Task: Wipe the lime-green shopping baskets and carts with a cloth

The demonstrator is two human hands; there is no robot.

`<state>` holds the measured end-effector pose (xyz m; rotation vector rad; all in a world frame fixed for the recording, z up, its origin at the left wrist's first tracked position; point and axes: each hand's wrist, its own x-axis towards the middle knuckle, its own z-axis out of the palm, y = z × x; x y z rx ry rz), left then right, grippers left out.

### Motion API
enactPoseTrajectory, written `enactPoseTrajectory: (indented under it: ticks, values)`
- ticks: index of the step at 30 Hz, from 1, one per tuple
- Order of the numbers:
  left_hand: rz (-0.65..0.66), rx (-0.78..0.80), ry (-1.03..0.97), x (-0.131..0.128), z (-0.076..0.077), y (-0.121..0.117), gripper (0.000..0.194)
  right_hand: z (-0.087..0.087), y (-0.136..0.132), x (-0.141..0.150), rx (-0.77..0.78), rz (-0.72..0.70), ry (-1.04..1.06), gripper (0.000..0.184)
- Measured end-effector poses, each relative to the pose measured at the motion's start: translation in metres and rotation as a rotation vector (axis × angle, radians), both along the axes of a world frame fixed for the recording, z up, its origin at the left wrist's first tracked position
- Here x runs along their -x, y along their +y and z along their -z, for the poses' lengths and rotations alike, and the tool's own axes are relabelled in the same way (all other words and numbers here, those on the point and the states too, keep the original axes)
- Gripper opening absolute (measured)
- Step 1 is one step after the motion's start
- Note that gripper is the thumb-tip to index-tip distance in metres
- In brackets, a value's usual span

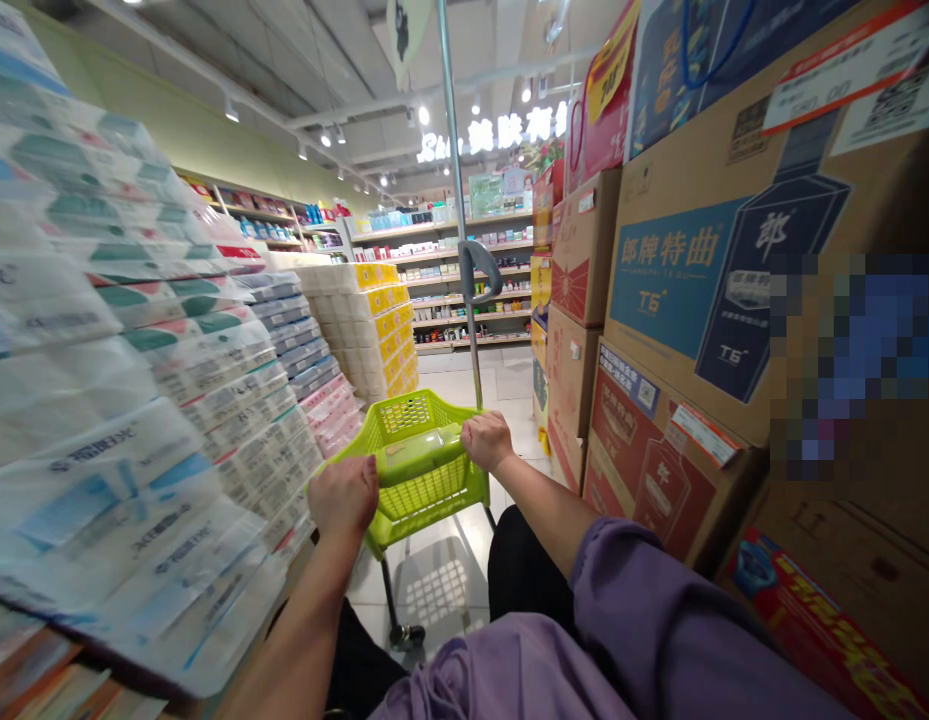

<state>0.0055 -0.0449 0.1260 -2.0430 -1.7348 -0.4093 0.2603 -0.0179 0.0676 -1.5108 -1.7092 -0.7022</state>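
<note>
Head view: likely stiff, light cart [434, 516], best held by its handle [420, 456]; left hand [345, 494] clasps eight o'clock, right hand [486, 440] three.

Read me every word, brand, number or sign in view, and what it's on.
"郎牌特曲": blue panel of the upper cardboard box.
"T6": that panel, and the printed bottle beside it.
"郎": the printed bottle.
Too blurred, small or glaring to read surely: wrapped packs at left, price tags, lit sign at back.
Cart handle: nothing readable.
</note>
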Motion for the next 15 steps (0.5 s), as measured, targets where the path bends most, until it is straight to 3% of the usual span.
enactPoseTrajectory:
  ticks: [4,6,9,11,15]
  values:
    - [-0.009,0.248,-0.005,-0.001,-0.005,0.007,0.069,-0.002,-0.001,-0.001,0.043,0.021,-0.012,0.036]
    - [0.027,0.162,-0.004,0.0,0.0,0.004,0.064,-0.002,-0.001,0.0,0.05,0.028,-0.013,0.036]
    - [0.038,-0.092,-0.041,-0.001,0.013,-0.008,0.056,-0.001,-0.002,0.003,0.035,0.025,-0.003,0.036]
    - [-0.008,-0.114,-0.064,-0.004,0.014,-0.011,0.057,-0.001,-0.003,0.004,0.019,0.013,0.004,0.036]
    - [-0.053,0.292,-0.08,-0.005,-0.011,0.008,0.069,-0.001,-0.006,0.007,0.016,0.0,0.011,0.036]
